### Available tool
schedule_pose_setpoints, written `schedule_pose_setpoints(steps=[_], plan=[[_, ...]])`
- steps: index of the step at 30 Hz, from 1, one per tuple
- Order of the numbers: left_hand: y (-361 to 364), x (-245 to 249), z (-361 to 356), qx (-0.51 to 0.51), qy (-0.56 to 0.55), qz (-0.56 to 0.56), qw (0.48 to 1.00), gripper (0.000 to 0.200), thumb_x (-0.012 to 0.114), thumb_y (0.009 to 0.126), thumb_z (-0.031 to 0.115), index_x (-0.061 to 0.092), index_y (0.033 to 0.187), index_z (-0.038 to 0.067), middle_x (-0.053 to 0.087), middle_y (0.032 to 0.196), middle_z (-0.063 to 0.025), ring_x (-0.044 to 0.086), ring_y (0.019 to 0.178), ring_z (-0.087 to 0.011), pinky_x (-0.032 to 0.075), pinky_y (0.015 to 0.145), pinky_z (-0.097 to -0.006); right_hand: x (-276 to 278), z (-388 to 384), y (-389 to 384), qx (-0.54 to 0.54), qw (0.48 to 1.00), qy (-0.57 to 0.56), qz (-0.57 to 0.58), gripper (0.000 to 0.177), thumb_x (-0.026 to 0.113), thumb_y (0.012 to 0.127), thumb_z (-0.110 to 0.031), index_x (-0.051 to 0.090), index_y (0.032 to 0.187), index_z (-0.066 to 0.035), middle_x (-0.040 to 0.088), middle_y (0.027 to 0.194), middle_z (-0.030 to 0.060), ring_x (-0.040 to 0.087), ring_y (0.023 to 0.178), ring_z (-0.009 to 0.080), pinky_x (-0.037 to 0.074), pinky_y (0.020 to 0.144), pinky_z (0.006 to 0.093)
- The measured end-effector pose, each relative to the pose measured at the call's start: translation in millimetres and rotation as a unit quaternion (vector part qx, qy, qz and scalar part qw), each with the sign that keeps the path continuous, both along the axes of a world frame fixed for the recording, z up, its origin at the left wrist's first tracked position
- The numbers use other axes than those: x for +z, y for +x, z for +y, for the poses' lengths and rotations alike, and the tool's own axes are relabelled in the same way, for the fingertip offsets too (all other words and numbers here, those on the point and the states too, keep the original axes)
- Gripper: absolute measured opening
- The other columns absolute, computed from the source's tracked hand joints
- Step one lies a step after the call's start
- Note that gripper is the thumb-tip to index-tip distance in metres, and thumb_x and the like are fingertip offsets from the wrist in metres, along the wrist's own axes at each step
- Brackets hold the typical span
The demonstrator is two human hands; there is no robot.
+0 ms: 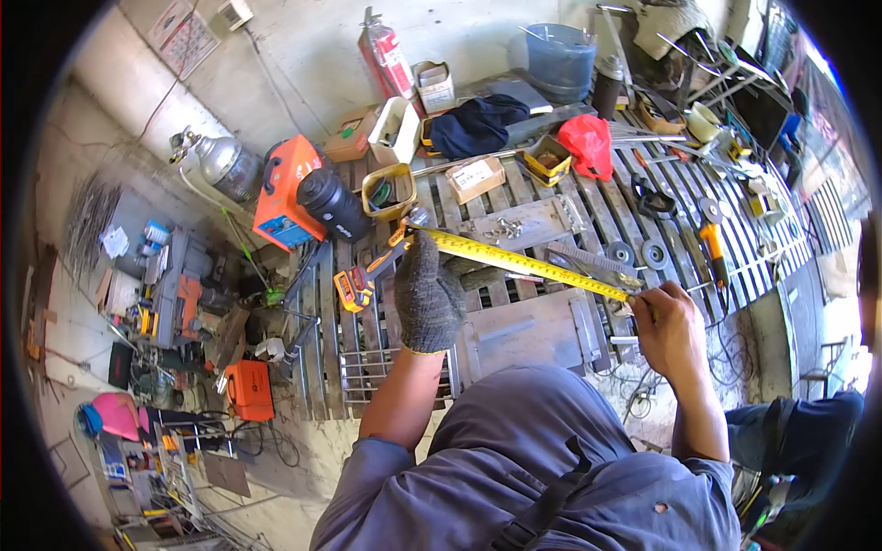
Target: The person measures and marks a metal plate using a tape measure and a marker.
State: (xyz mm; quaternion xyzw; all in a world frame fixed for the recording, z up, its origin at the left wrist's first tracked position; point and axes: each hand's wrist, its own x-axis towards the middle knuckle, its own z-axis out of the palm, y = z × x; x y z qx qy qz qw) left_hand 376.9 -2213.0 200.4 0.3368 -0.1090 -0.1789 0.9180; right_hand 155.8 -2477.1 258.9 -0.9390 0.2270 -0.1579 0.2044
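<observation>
Room over the metal plate (533, 338), left hand (429, 298) to one side, yellow tape (533, 264) a barrier beyond.

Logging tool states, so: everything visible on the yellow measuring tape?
The yellow measuring tape is a long, thin strip, probably metal, with dark markings. It is extended and nearly straight, slanting across the view over the slatted table. The gloved left hand holds one end, the bare right hand the other. No case is clearly visible.
</observation>
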Motion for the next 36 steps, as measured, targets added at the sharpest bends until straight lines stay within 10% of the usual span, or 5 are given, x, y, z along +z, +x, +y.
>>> schedule_pose_setpoints(steps=[10, 17, 36], plan=[[1.4, 4.9, 2.3, 0.063, -0.009, 0.03, 0.997, 0.037, 0.063, 0.111, 0.039, 0.064, 0.13, 0.008, 0.077, 0.113, -0.0199, 0.078, 0.098, -0.0417, 0.067, 0.076, -0.0693, 2.3, -2.1, -1.5, 0.015, 1.0, -0.017, 0.0, 0.016, 0.076, 0.097, -0.019, 0.079, 0.095, -0.003, 0.068, 0.09, 0.0193, 0.069, 0.089, 0.0417, 0.055, 0.081, 0.0506], [5.9, 1.2, 11.0, 0.061, -0.007, 0.067, 0.996, 0.035, 0.069, 0.105, 0.039, 0.068, 0.126, 0.011, 0.077, 0.11, -0.0104, 0.075, 0.103, -0.0322, 0.059, 0.096, -0.0511, 2.7, -2.4, -1.0, 0.027, 0.999, -0.028, -0.02, 0.016, 0.076, 0.096, -0.02, 0.078, 0.092, -0.005, 0.068, 0.089, 0.0178, 0.069, 0.088, 0.0409, 0.055, 0.082, 0.0518], [-5.5, 19.5, 14.6, -0.003, 0.008, 0.025, 1.0, 0.045, 0.064, 0.107, 0.046, 0.067, 0.129, 0.007, 0.078, 0.114, -0.0163, 0.078, 0.104, -0.0358, 0.066, 0.089, -0.056, -0.2, -3.3, 1.6, 0.033, 0.999, -0.009, -0.011, 0.017, 0.074, 0.098, -0.021, 0.078, 0.095, -0.004, 0.067, 0.092, 0.0185, 0.068, 0.09, 0.0421, 0.055, 0.084, 0.052]])
